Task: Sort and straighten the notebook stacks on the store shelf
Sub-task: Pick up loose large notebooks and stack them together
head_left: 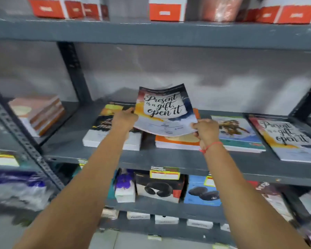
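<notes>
A: Where is the "Present is a gift, open it" notebook (pixel 164 109) held?

B: It is held above the grey shelf (pixel 115 155), tilted up at its far edge, over the orange-covered stack (pixel 176 141). The left hand (pixel 123 120) is clenched on its left edge, and the right hand (pixel 206 130) is clenched on its near right corner.

A: Which way is the matching pile found?

B: A stack with the same cover (pixel 287 139) lies to the right, well apart, beyond the illustrated-cover stack (pixel 237 133). The right hand is judged the nearer. The held notebook's long axis runs away from the person; that stack is seen skewed.

A: What is hard to make out?

B: The fingers under the cover are hidden, the dark-covered stack (pixel 111 130) is partly covered by the left hand, and the picture's edges are blurred.
</notes>
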Action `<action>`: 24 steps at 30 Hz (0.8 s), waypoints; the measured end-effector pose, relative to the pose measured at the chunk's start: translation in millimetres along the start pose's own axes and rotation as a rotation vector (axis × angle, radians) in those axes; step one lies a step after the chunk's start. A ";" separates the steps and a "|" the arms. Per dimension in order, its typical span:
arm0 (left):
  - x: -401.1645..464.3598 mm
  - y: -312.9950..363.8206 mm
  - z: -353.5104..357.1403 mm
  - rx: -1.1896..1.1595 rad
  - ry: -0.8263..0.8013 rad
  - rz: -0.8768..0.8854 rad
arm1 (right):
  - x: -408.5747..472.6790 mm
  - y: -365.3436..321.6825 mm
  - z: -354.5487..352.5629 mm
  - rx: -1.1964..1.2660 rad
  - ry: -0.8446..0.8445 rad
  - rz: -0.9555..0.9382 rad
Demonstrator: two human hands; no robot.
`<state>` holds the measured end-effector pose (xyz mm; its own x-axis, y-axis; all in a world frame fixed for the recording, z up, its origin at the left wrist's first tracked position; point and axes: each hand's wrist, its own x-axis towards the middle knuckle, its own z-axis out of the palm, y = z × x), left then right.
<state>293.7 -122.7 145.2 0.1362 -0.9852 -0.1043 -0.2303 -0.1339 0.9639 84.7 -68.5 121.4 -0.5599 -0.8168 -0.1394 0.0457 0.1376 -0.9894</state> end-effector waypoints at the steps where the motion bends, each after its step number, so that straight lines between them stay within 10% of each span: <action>1: 9.5 -7.0 -18.5 0.017 0.043 -0.028 | -4.8 0.5 19.6 0.009 -0.024 0.017; 24: 89.7 -92.2 -129.7 0.623 0.076 -0.067 | -42.3 54.8 165.9 -0.562 -0.155 0.045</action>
<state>452.2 -184.8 78.8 0.2325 -0.9652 -0.1201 -0.7341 -0.2551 0.6293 248.1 -119.4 66.5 -0.4384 -0.8697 -0.2267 -0.4027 0.4155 -0.8156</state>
